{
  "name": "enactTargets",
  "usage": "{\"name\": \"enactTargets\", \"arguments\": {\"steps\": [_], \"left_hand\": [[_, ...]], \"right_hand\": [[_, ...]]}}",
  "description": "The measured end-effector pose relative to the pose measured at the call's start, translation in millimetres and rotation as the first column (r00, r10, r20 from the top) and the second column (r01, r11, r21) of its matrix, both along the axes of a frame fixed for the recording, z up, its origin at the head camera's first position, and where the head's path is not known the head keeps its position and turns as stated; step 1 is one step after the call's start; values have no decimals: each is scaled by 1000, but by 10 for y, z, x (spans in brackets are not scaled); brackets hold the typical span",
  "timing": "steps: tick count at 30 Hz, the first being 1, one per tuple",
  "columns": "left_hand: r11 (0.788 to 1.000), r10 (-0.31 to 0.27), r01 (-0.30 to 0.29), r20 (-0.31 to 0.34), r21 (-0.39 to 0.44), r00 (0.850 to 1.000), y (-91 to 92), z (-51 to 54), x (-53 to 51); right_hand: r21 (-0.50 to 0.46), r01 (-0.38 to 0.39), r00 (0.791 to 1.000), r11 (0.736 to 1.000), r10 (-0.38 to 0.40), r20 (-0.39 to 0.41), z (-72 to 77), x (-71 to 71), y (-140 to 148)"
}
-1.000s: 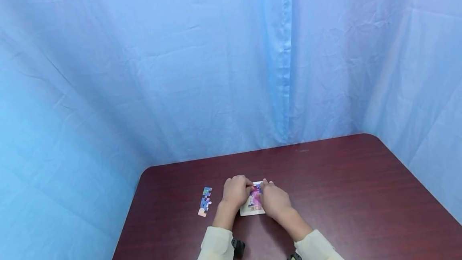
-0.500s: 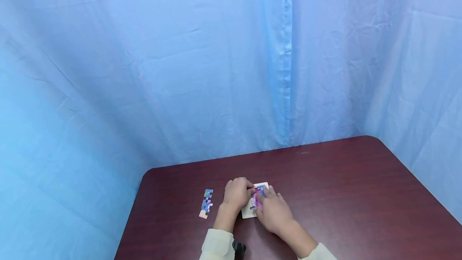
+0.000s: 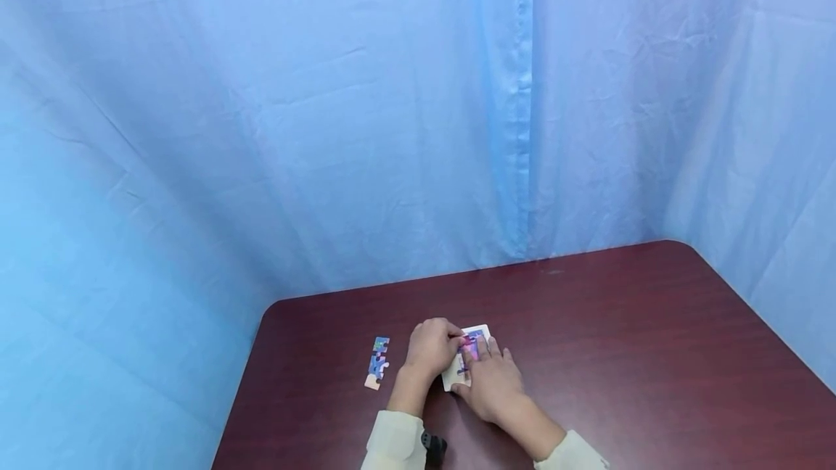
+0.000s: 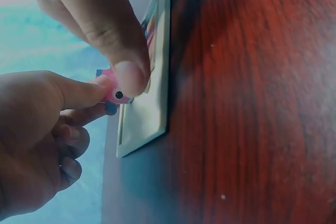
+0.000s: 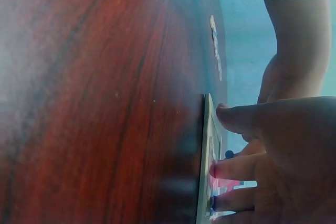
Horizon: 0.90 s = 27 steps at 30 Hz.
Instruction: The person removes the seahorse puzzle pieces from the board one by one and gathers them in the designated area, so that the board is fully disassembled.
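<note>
In the head view a pale puzzle tray lies on the table, partly filled with pink and blue picture pieces. My left hand is at its left side. The left wrist view shows that hand's thumb and finger pinching a pink puzzle piece with a printed eye, raised above the tray's surface. My right hand lies over the tray's right part. Its fingers are extended and press on the picture, seen also in the right wrist view. The palm hides the tray's lower right corner.
Several other puzzle pieces lie in a column on the dark red wooden table, left of my left hand. Light blue curtains hang behind and beside the table. A black wrist device sits at the left cuff.
My right hand has moved from the tray's right edge to lie across it, fingers now stretched over the picture. The tray has tilted slightly in view. The left hand keeps nearly the same place.
</note>
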State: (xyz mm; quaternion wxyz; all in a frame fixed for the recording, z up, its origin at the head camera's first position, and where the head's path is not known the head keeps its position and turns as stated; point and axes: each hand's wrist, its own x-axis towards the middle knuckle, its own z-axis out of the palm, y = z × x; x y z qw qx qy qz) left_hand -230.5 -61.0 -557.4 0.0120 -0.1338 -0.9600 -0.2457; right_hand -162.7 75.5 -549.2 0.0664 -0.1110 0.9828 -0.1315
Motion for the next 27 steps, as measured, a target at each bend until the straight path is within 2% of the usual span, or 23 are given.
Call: {"name": "enactTargets", "arguments": {"steps": [9,14,17,20,23,24,25,27], "left_hand": [[996,75,-78,-83,-30,994,33,-69,-1],[988,85,-102,-148,-112,985,45,-71,20],[983,68,-99,-193,-153,979,30,-55,26],[980,54,-107,-290,-169,955,-28,54,-21],[980,58,-131,-411,-152,910,-127,272,-108],[981,61,-132,-426,-139,903,-158,362,-126],[984,62,-128,-428,-127,902,-184,445,-136],[987,70,-122,-404,-104,912,-230,552,-143]], "right_hand": [[-6,-3,1000,1000,3,23,36,18,14],[-7,-2,1000,1000,3,24,0,32,-16],[-16,7,1000,1000,-7,19,-23,42,-32],[-13,9,1000,1000,-9,10,-21,46,-30],[1,9,1000,1000,-9,8,13,44,-16],[6,9,1000,1000,-9,9,24,44,-9],[12,12,1000,1000,-12,13,38,47,2],[16,15,1000,1000,-15,16,47,50,19]]}}
